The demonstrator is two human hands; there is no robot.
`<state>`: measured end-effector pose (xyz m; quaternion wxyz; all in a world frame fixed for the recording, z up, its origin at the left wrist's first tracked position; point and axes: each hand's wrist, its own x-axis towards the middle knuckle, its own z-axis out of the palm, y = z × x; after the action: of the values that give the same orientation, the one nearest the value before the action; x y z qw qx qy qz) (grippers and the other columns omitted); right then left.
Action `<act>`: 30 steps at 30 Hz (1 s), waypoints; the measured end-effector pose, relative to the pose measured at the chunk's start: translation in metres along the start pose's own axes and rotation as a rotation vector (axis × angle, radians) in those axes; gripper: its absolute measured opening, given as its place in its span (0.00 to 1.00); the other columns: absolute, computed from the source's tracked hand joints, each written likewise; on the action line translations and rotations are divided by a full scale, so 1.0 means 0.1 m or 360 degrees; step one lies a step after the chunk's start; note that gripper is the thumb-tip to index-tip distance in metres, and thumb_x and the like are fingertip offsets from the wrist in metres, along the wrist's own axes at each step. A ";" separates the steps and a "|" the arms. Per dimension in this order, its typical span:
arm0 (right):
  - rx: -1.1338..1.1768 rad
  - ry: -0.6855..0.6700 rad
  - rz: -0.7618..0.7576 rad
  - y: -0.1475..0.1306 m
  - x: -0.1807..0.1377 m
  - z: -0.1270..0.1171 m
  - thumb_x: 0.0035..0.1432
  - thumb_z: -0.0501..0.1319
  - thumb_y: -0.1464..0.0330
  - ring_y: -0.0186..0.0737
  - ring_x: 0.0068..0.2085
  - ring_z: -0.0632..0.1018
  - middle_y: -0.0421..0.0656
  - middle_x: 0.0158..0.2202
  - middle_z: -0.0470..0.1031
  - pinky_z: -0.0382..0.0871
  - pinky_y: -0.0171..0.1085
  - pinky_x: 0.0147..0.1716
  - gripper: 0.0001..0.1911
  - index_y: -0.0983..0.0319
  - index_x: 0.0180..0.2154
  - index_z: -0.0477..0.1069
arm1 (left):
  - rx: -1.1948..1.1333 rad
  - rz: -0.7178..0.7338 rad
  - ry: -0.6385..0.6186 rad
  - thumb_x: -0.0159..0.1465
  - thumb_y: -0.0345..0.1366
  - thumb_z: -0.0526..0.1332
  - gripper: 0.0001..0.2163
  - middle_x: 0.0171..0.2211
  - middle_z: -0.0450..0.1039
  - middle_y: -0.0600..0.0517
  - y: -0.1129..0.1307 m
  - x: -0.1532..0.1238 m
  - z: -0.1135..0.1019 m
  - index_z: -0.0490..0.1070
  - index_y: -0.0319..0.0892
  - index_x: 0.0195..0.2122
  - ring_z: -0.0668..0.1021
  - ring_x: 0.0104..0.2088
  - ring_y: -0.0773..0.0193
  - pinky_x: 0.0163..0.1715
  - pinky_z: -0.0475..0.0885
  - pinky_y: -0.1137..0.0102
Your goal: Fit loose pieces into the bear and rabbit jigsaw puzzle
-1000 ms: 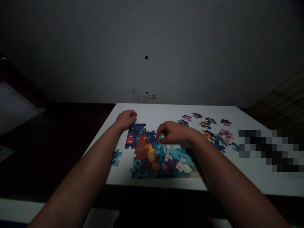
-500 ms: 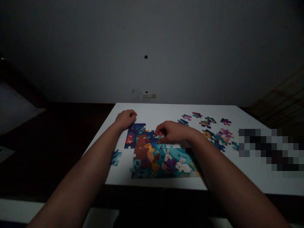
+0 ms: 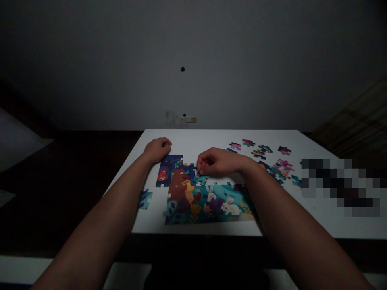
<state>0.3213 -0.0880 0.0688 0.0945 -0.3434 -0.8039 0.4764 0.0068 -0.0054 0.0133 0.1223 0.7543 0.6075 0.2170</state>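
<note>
Partly assembled jigsaw puzzle [image 3: 193, 205] lies on a white table [image 3: 217, 228]. Right hand [image 3: 219, 161] pinches a mostly hidden small piece [image 3: 198, 171] at the puzzle's central gap. Left hand [image 3: 157, 150] rests loosely, apparently empty, beyond its top-left corner, seemingly bracing. Loose pieces [image 3: 260, 153] lie beyond the puzzle.

Logged from my remote station: left hand [image 3: 157, 150] resting on white worktop [image 3: 281, 217] beside part-built jigsaw puzzle [image 3: 193, 205]; right hand [image 3: 220, 161] pinching puzzle piece [image 3: 198, 171] above it.

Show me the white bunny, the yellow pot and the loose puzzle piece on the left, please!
White bunny [image 3: 230, 208]: head view, on its body.
Yellow pot [image 3: 188, 190]: head view, on its middle.
Loose puzzle piece [image 3: 145, 199]: head view, on its middle.
</note>
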 end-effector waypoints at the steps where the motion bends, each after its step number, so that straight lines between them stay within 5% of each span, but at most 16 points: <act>1: -0.0032 0.0009 0.0019 0.01 0.00 -0.01 0.56 0.70 0.64 0.36 0.32 0.74 0.41 0.32 0.79 0.65 0.35 0.31 0.09 0.61 0.38 0.79 | 0.0000 -0.0001 0.0002 0.61 0.40 0.62 0.16 0.42 0.85 0.48 0.00 0.00 0.00 0.83 0.47 0.48 0.82 0.40 0.54 0.38 0.72 0.64; 30: -0.0317 -0.0109 0.0232 0.13 -0.12 -0.17 0.52 0.72 0.62 0.37 0.31 0.74 0.40 0.32 0.81 0.65 0.36 0.32 0.14 0.61 0.40 0.84 | 0.0020 -0.0011 -0.0002 0.60 0.41 0.61 0.17 0.40 0.83 0.48 0.04 -0.02 -0.02 0.82 0.46 0.47 0.80 0.40 0.54 0.40 0.71 0.63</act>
<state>0.3438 -0.0797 0.0691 -0.0026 -0.3921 -0.8229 0.4111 0.0096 -0.0081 0.0165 0.1188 0.7531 0.6113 0.2121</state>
